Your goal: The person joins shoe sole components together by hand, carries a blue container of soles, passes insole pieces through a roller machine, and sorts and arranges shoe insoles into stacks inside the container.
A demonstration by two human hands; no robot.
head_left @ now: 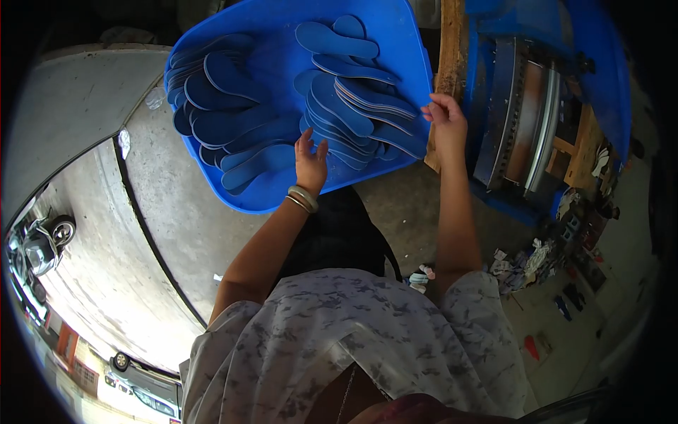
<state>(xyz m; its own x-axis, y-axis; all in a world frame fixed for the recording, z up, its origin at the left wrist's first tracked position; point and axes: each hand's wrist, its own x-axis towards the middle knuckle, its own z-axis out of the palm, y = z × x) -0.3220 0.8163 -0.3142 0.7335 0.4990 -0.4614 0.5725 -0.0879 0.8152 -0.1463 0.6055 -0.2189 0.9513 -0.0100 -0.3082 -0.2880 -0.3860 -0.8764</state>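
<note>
Blue shoe insoles lie in a large blue plastic tub (272, 21) in front of me. One stack of insoles (226, 127) fans out along the left side; a second group of insoles (342, 106) overlaps on the right. My left hand (311, 166), with bangles at the wrist, is over the near part of the tub between the two groups. Its fingers are apart and nothing shows in them. At the tub's right rim is my right hand (446, 116), fingers curled in toward the thumb. Whether anything small is inside them is hidden.
A blue machine with metal rollers (533, 120) stands close on the right, beside a wooden board (450, 49). Crumpled scraps (526, 268) lie on the floor at lower right. A motorcycle (46, 244) and a car (145, 385) are at far left.
</note>
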